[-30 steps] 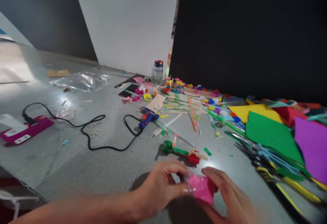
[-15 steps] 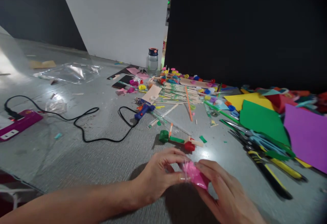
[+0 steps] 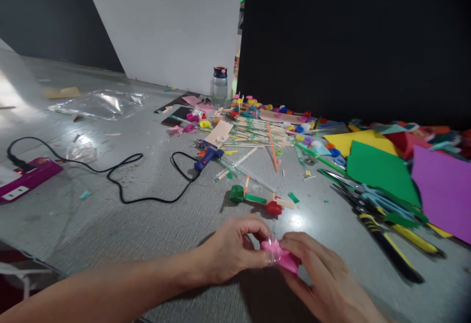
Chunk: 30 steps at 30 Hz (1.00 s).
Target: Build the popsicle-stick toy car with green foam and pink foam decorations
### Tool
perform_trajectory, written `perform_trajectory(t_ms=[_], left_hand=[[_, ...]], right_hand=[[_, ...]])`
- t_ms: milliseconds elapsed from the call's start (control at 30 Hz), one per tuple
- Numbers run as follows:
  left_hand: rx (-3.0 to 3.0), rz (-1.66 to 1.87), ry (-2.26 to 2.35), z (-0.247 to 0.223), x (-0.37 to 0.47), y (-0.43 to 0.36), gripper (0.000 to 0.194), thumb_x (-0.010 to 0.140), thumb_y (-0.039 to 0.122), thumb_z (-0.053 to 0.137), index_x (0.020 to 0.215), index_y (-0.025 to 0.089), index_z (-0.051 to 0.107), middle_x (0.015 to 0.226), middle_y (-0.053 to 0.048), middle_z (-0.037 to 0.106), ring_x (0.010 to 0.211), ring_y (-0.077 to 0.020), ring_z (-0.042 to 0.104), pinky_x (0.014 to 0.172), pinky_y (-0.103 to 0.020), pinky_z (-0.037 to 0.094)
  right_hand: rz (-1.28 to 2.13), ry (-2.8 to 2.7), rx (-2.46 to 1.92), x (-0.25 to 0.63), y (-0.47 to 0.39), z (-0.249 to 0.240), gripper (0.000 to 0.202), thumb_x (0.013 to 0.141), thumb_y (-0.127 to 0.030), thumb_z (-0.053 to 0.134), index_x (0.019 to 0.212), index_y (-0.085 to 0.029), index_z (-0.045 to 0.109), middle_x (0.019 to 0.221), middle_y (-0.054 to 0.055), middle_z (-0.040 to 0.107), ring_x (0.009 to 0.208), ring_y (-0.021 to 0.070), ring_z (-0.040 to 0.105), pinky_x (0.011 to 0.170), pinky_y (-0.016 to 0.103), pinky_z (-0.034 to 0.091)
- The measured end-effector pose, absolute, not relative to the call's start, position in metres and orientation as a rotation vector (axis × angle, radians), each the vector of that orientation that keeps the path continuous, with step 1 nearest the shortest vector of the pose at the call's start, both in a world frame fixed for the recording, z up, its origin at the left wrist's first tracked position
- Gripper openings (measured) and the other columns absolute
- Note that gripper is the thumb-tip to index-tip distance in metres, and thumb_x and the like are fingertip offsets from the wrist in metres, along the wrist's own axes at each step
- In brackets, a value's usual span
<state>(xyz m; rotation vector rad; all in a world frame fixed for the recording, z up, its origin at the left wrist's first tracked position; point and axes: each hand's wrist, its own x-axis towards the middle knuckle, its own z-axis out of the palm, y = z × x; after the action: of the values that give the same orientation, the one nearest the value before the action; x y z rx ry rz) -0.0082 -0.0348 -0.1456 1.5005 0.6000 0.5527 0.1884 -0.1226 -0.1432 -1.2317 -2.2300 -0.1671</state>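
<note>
- Toward the left edge of the bench (image 3: pixel 165 234), a magenta power strip (image 3: pixel 40 172) bears a small mark on its top, too blurred to read, and a white socket plate on its side.
- Across the grey, finely streaked bench top runs a black cord (image 3: pixel 120 190) from the strip to a blue glue gun (image 3: pixel 208 159), with a clear plastic bag (image 3: pixel 106 104) lying farther back.
- By the far edge, a water bottle (image 3: pixel 220 86) stands upright before a white panel (image 3: pixel 162 23); a black panel (image 3: pixel 349 43) rises to its right.
- In front of the black panel lie wooden sticks (image 3: pixel 257 131) and many coloured caps, with yellow, green and purple sheets (image 3: pixel 382 173) toward the right edge; scissors (image 3: pixel 368 193) and a yellow-and-black tool (image 3: pixel 390 252) lie beside them.
- Near the middle of the near edge is the pink packet (image 3: pixel 289 260), held between both hands just in front of a small stick build (image 3: pixel 255 199) with green and red round ends.
- Left hand (image 3: pixel 233 249): thumb and index finger arch into a narrow pinch on the packet's clear plastic end, the forearm reaching in from the lower left.
- Right hand (image 3: pixel 324 274): fingers bent over the packet's pink body with the thumb side below, a narrow hold; the palm is hidden.
</note>
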Motion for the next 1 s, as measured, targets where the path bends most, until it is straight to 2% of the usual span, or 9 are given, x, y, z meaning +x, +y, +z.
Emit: perform_trajectory(t_ms=[233,300,433,600,800,1000], left_hand=[[1.593,0.603,0.659,-0.1410,-0.0094,-0.0331,0.007,0.075,0.017,0.073,0.078,0.015,0.068,0.095,-0.002,0.060,0.081,-0.0118,0.057,0.066,-0.022,0.041],[1.576,0.625,0.667,-0.1420,-0.0084,-0.0334,0.006,0.075,0.016,0.073,0.077,0.014,0.068,0.096,-0.002,0.059,0.081,-0.0118,0.056,0.067,-0.022,0.042],[1.513,0.635,0.630,-0.1455,-0.0067,-0.0358,0.009,0.078,0.020,0.074,0.077,0.014,0.067,0.093,-0.002,0.058,0.081,-0.0117,0.055,0.067,-0.022,0.042],[1.490,0.566,0.590,-0.1445,-0.0089,-0.0385,0.013,0.079,0.023,0.077,0.079,0.015,0.067,0.089,0.000,0.059,0.082,-0.0119,0.054,0.071,-0.024,0.041],[1.557,0.667,0.581,-0.1424,-0.0096,-0.0396,0.011,0.075,0.016,0.078,0.074,0.016,0.066,0.086,0.001,0.059,0.084,-0.0129,0.055,0.079,-0.027,0.041],[1.570,0.702,0.609,-0.1423,-0.0094,-0.0401,0.008,0.077,0.011,0.076,0.080,0.016,0.071,0.088,0.000,0.062,0.086,-0.0134,0.057,0.083,-0.028,0.042]], right_hand=[[0.011,-2.183,-1.253,0.1902,-0.1181,-0.1438,0.019,0.093,-0.007,0.043,0.104,-0.017,0.054,0.088,0.006,0.064,0.074,0.0190,0.065,0.062,0.029,0.059],[-0.063,-2.187,-1.234,0.1907,-0.1173,-0.1434,0.020,0.095,-0.008,0.043,0.110,-0.014,0.055,0.095,0.010,0.065,0.081,0.0208,0.066,0.066,0.030,0.060],[-0.226,-2.234,-1.139,0.1890,-0.1175,-0.1410,0.021,0.104,-0.017,0.047,0.120,-0.009,0.056,0.115,0.017,0.062,0.105,0.0245,0.062,0.084,0.034,0.060],[-0.175,-2.232,-1.076,0.1823,-0.1173,-0.1356,0.018,0.105,-0.010,0.043,0.111,-0.011,0.059,0.103,0.011,0.066,0.093,0.0193,0.064,0.078,0.027,0.059],[-0.081,-2.172,-1.038,0.1831,-0.1166,-0.1394,0.016,0.100,-0.006,0.047,0.109,-0.012,0.058,0.094,0.008,0.068,0.083,0.0170,0.065,0.071,0.025,0.058],[-0.008,-2.139,-1.054,0.1871,-0.1160,-0.1429,0.016,0.095,-0.004,0.050,0.105,-0.015,0.057,0.088,0.006,0.067,0.077,0.0155,0.065,0.066,0.024,0.058]])
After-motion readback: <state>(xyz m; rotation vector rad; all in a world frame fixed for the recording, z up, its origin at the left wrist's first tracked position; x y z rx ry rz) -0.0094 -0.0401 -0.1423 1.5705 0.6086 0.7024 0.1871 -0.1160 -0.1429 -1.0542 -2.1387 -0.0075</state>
